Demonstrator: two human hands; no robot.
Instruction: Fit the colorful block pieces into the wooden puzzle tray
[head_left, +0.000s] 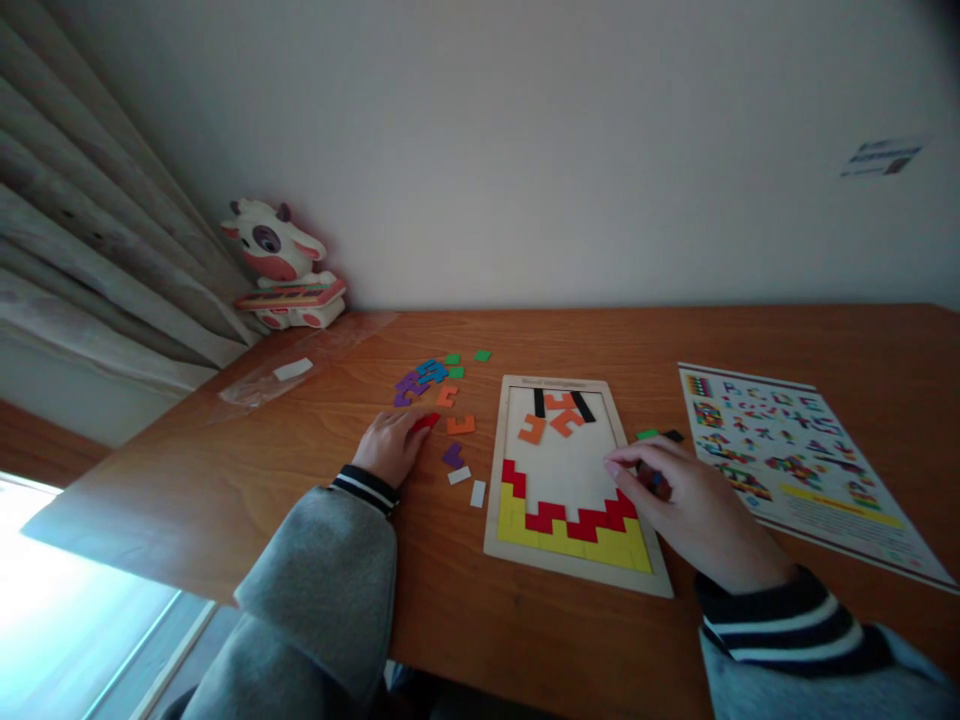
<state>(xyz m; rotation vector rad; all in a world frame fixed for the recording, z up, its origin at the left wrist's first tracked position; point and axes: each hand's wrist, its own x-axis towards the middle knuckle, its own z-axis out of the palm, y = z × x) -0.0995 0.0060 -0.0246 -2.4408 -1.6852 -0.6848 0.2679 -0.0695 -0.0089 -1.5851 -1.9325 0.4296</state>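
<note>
A wooden puzzle tray (568, 560) lies on the table, with yellow and red pieces along its near edge and orange and black pieces at its far end. My left hand (390, 447) rests on the table left of the tray, fingers closed on a red piece (425, 421). My right hand (686, 500) lies over the tray's right edge, fingertips touching the red row, fingers curled over a small dark piece. Loose purple, blue, green, orange and white pieces (439, 385) lie scattered beyond the left hand.
A printed pattern sheet (795, 455) lies to the right of the tray. A cow toy (283, 262) stands in the far left corner by the curtain. A clear plastic bag (281, 375) lies near it. The table's left edge runs beside a window.
</note>
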